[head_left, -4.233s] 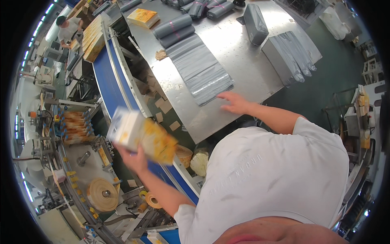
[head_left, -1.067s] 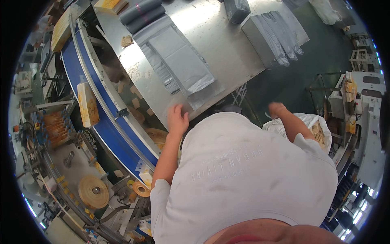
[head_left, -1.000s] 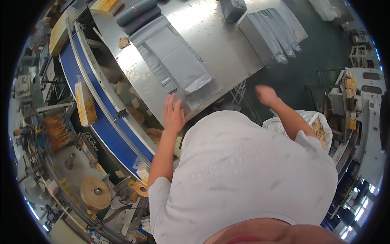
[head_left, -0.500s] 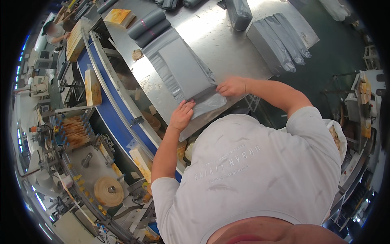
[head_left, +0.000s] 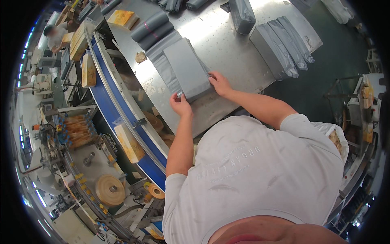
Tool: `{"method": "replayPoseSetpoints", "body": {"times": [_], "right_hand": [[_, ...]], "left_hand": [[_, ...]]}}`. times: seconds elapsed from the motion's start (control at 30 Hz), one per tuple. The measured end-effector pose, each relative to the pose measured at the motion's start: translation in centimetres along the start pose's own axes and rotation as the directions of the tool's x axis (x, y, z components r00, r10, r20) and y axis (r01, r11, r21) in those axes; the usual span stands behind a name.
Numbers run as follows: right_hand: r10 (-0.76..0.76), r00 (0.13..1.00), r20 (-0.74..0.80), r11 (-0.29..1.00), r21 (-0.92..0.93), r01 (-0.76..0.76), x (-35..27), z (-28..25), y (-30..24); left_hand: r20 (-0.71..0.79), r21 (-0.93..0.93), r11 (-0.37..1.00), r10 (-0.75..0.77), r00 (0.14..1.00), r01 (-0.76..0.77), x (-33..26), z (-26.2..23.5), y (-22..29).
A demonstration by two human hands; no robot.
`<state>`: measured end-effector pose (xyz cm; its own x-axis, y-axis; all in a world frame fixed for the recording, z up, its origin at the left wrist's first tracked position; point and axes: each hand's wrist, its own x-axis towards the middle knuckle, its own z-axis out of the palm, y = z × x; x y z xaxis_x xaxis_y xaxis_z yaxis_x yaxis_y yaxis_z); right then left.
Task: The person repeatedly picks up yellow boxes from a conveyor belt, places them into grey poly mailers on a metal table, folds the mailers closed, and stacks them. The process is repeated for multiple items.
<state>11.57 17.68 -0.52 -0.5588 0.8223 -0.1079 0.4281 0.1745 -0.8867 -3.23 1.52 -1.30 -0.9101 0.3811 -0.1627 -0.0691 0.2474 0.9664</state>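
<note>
A box-shaped package (head_left: 187, 65) in a grey plastic bag lies on the metal table in front of me, its near end toward my body. Loose, wrinkled grey film (head_left: 164, 73) spreads along its left side. My left hand (head_left: 180, 105) is at the near left corner, finger and thumb pinching the film's edge. At the near right corner, my right hand (head_left: 219, 84) has its bent fingers closed against the bag's side. The underside of the package is hidden.
Two dark grey rolls (head_left: 152, 30) lie beyond the package. Several grey wrapped packages (head_left: 276, 46) stand at the table's right, another (head_left: 241, 16) farther back. Left of the table (head_left: 219, 44), a blue conveyor (head_left: 107, 89) carries yellowish blocks (head_left: 129, 144). A co-worker (head_left: 57, 34) is at the far left.
The film that spread toward me from the package's near end is now folded in against it. My right hand has moved left and forward along the package. The conveyor blocks have moved away from me.
</note>
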Motion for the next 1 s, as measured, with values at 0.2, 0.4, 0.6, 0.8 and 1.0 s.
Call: {"method": "replayPoseSetpoints", "body": {"times": [0.2, 0.4, 0.6, 0.8, 1.0], "right_hand": [[0.224, 0.957, 0.182, 0.739, 0.608, -0.289, -0.6, -3.1, -2.1], [0.312, 0.95, -0.034, 0.597, 0.784, -0.168, -4.9, -16.4, 1.9], [-0.498, 0.834, -0.238, 0.44, -0.898, 0.006, -10.3, -24.8, 2.1], [-0.256, 0.962, 0.092, 0.658, -0.713, 0.243, -7.1, -17.2, -0.5], [0.123, 0.99, -0.061, 0.514, -0.85, -0.117, -2.3, -16.1, 4.2]], "left_hand": [[0.39, -0.141, 0.989, 0.102, 0.915, -0.05, -5.9, 0.6, 2.0], [0.827, -0.074, 0.94, 0.244, 0.506, -0.334, -8.0, -1.3, 6.9], [0.769, 0.093, 0.978, 0.049, 0.638, -0.187, -7.9, -7.4, 2.8], [0.581, 0.056, 0.998, -0.018, 0.814, -0.018, -8.5, -12.7, -1.3], [0.286, 0.387, 0.832, 0.301, 0.91, -0.397, -9.2, -22.5, -3.5]]}}
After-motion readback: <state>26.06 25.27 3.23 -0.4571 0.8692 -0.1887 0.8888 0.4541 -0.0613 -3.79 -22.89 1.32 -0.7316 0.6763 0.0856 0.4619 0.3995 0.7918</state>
